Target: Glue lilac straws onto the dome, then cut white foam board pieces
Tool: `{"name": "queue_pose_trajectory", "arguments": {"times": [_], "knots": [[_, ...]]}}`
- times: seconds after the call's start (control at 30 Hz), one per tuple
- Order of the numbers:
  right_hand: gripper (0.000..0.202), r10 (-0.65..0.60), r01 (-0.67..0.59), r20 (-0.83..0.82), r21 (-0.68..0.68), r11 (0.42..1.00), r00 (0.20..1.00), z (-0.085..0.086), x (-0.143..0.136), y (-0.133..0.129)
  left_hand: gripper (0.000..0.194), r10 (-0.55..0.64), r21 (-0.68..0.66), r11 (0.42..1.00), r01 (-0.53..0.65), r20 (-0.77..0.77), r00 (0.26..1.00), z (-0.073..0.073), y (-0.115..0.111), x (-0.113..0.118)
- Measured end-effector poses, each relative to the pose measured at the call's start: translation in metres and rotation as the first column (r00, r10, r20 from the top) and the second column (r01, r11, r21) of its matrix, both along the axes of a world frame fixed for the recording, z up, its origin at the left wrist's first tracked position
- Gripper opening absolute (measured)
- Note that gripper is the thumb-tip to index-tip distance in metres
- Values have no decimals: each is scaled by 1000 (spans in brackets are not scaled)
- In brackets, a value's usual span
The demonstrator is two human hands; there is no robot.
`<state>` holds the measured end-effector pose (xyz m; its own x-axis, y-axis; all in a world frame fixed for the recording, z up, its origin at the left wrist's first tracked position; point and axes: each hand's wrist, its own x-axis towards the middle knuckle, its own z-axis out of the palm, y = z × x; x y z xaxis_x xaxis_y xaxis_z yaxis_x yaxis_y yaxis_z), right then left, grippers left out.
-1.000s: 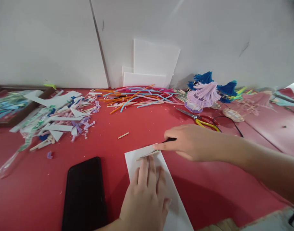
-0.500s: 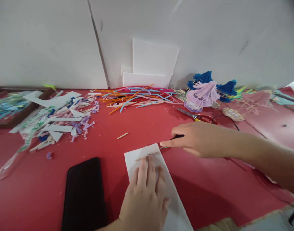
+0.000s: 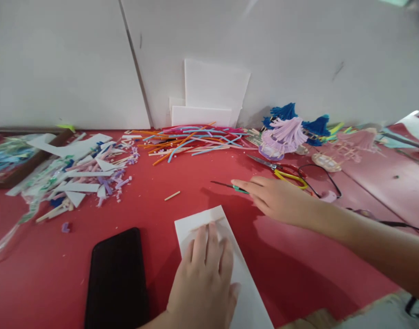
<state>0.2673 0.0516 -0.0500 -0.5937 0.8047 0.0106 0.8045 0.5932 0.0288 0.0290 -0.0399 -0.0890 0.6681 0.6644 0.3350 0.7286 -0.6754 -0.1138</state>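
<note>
Nearest, a phone [image 3: 115, 278] is lying beside a white board [image 3: 249, 297], over which the left hand [image 3: 204, 274] is reaching, its fingers extended and close together, their tips pressing a thin stick [image 3: 196, 227] flat near the board's far end. The fingertips are covering part of the stick, so whether it is cut through there cannot be told. Beyond, a short piece [image 3: 172, 195] is lying separate on the red table [image 3: 154, 183]. The right hand [image 3: 273, 198] is pinching a knife [image 3: 241, 189], its blade pointing left, clear of the stick. Farther off, scissors [image 3: 277, 169] are resting, scraps [image 3: 79, 187] are piling up leftward, and coloured stems [image 3: 196, 137] are lying loose, seemingly unused. Behind, fluffy models [image 3: 285, 135] are standing, apparently mostly built, while panels [image 3: 216, 91] are leaning against the wall [image 3: 298, 50].
</note>
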Motion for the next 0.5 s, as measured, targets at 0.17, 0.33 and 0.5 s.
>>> {"name": "queue_pose_trajectory", "arguments": {"times": [0.17,0.33,0.5], "knots": [[47,-241,242,-82,-2,970,967,-27,8,-3,39,32,-42,999,-33,-12,999,9,18,-1],[39,-315,333,-161,94,938,935,-31,18,2,35,29,-197,980,-19,49,998,7,33,-5],[30,-237,288,-329,115,951,914,-13,-7,-6,23,93,-278,960,-26,231,968,6,41,-10]]}}
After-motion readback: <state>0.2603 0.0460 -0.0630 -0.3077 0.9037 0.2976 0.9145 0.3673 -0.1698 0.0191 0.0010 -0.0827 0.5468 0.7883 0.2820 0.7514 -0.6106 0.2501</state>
